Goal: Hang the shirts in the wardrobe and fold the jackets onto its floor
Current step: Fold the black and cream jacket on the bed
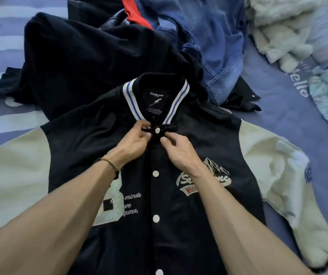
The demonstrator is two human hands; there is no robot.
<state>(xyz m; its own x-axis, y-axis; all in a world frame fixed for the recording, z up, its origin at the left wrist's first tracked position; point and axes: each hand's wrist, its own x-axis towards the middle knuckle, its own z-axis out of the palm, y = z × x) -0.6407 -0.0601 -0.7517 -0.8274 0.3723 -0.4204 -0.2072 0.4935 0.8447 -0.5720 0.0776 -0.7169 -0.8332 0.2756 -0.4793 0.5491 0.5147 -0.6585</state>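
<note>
2 hands at the neck of 1 varsity jacket (179,225). Left hand (133,143) pinches the left placket edge beside the top snap (156,131); right hand (181,149) pinches the facing edge just below it, thumb and forefinger closed on the cloth. Hands almost touching. Jacket lies front-up on the bed (290,124), dark body, 2 pale sleeves spread to either side, striped collar (133,102) away from the person.

Risk, as judged: the snap halves may be pressed off-centre and fail to seat, since the placket is bunched between the fingers; a pull could also drag the collar askew before folding.

Surroundings: 1 dark garment (75,62) touching the collar, 1 denim piece (214,40), 1 red item (137,14), 1 white fleecy item (282,26). Open bedsheet shows beyond each sleeve; far side crowded, near edge out of view.
</note>
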